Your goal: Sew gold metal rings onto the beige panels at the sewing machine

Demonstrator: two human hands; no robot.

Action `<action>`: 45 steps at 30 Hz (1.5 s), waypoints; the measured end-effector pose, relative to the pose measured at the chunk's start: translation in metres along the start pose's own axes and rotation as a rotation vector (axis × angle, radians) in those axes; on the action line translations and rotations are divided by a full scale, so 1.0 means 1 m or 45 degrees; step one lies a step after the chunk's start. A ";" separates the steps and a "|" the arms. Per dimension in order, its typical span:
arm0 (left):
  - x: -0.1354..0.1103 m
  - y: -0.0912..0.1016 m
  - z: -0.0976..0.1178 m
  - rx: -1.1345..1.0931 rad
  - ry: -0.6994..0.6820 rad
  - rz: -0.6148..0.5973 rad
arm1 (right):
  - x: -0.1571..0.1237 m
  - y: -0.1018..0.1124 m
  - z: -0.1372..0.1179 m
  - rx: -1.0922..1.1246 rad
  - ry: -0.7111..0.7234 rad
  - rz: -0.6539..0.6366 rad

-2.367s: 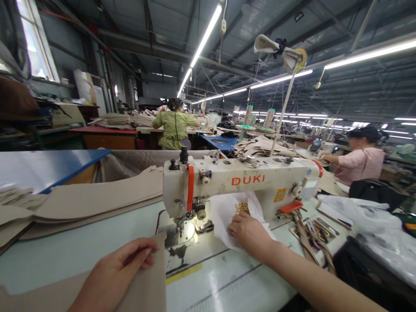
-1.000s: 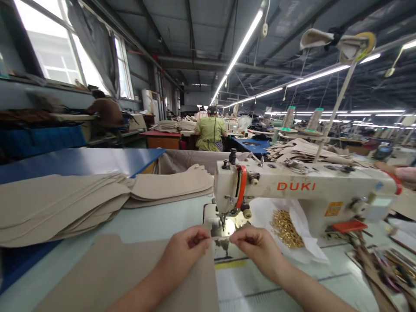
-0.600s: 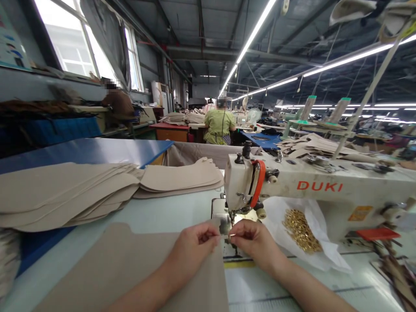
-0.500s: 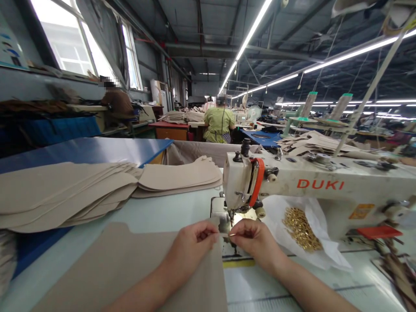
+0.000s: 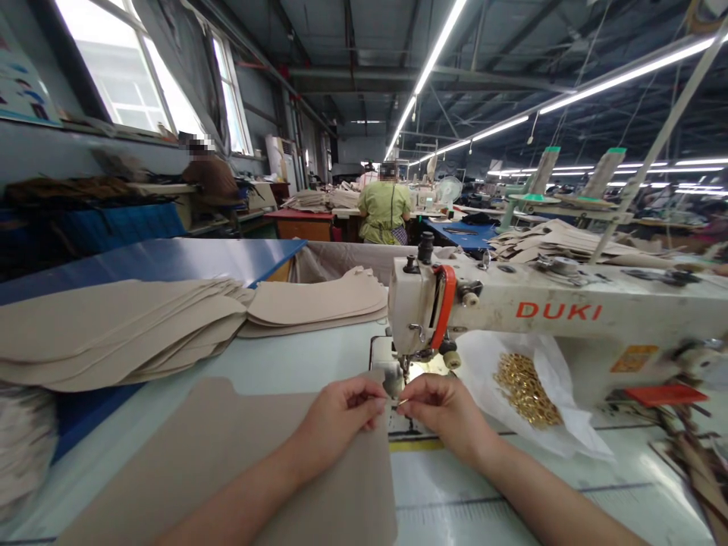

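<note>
A large beige fabric panel (image 5: 255, 447) lies on the table in front of me. My left hand (image 5: 341, 413) rests over its upper right part, thumb and fingers pinched at the corner beside the needle area. Just right of it, my right hand (image 5: 444, 409) pinches a small gold metal fitting (image 5: 403, 403), mostly hidden by the fingers. The fingertips of both hands are close together, below the presser foot of the white sewing machine (image 5: 546, 311). Under the machine's arm, a heap of gold metal fittings (image 5: 526, 390) sits on a white plastic bag (image 5: 478, 364).
Stacked beige panels (image 5: 142, 326) lie at the left, and a smaller stack (image 5: 318, 299) lies behind. A blue-topped table (image 5: 239, 254) stands beyond. Ahead, a person in a green top (image 5: 385, 211) sits facing away; another person (image 5: 209, 178) is by the windows.
My hands have shifted slightly, the right one a little leftward with the gold fitting still pinched. The whole view has tilted a bit.
</note>
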State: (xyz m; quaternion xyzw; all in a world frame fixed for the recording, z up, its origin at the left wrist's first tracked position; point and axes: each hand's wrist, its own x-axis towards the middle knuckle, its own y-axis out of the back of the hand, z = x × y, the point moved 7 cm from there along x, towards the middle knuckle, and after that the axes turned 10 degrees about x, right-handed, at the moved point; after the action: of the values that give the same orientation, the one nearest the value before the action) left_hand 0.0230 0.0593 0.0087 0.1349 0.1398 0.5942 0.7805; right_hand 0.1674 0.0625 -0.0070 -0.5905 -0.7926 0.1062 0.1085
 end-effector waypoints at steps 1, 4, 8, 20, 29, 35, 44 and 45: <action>0.000 0.000 0.000 -0.011 0.002 -0.006 | 0.000 0.000 -0.001 -0.010 0.011 -0.001; -0.001 0.000 0.000 -0.034 0.006 -0.025 | 0.001 0.001 -0.002 -0.086 0.019 -0.015; 0.000 0.000 -0.002 -0.075 0.013 -0.062 | 0.000 0.001 -0.004 -0.150 0.006 -0.050; -0.003 -0.006 -0.004 -0.233 0.125 -0.244 | 0.000 -0.007 -0.004 -0.079 0.030 -0.153; -0.009 -0.008 -0.005 -0.459 0.255 -0.324 | -0.004 -0.011 -0.013 -0.116 0.082 -0.226; -0.012 -0.011 -0.006 -0.524 0.323 -0.402 | -0.007 -0.019 -0.009 0.081 -0.076 -0.313; -0.015 -0.015 -0.008 -0.591 0.371 -0.533 | -0.012 -0.022 -0.027 -0.029 0.091 -0.319; -0.016 -0.015 -0.007 -0.595 0.370 -0.522 | -0.012 -0.022 -0.027 -0.036 0.093 -0.316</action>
State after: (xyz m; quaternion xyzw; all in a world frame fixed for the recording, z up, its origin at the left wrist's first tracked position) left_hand 0.0295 0.0408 -0.0026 -0.1646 0.1336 0.4538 0.8655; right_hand 0.1591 0.0459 0.0244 -0.4927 -0.8566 0.0591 0.1412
